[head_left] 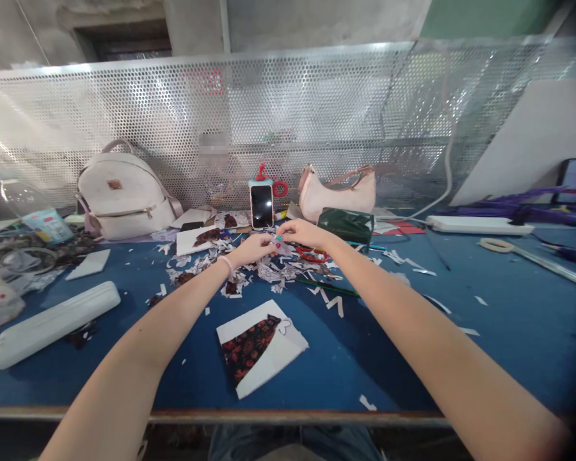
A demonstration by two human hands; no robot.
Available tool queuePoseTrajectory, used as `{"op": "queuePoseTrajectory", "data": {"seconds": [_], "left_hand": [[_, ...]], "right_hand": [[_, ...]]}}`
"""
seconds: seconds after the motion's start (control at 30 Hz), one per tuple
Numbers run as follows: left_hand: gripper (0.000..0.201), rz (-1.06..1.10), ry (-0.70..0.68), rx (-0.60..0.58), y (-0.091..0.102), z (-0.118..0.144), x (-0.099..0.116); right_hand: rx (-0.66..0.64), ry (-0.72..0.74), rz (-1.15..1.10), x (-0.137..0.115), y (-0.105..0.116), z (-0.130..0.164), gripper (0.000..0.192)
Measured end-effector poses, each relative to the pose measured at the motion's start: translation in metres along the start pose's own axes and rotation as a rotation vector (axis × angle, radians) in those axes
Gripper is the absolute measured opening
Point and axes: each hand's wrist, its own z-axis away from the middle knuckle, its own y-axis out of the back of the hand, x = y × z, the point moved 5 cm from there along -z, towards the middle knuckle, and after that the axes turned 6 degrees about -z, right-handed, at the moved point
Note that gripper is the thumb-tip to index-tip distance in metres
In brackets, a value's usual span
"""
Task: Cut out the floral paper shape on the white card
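Two hands meeting above a heap of paper scraps [269, 269] on the blue worktop [509, 320]: left hand [254, 248] and right hand [301, 233] both pinching one small paper piece [279, 243] between fingertips; one white card with dark floral cloth [262, 346] lying nearer, two bags, one upright phone [262, 206] behind

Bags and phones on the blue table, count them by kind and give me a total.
Bags: 2, a white backpack and a pink shoulder bag
Phones: 2, one upright at the middle, one at far right
Total: 4
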Motion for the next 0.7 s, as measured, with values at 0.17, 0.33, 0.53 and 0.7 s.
{"op": "queuePoseTrajectory", "data": {"seconds": [0.17, 0.33, 0.53, 0.7], "left_hand": [[0.023, 0.002, -0.007, 0.005, 0.0, -0.002, -0.003], [0.024, 0.007, -0.014, 0.013, 0.001, -0.003, -0.005], [0.024, -0.003, -0.013, 0.02, 0.001, -0.003, -0.005], [0.024, 0.012, -0.003, -0.001, -0.001, -0.001, -0.003]], "right_hand": [[0.026, -0.031, 0.003, 0.004, 0.003, 0.003, 0.019], [0.059, -0.054, -0.014, 0.004, 0.006, 0.005, 0.024], [0.089, -0.068, -0.064, 0.007, 0.011, 0.008, 0.028], [0.02, -0.041, -0.115, 0.002, 0.003, 0.006, 0.024]]}}
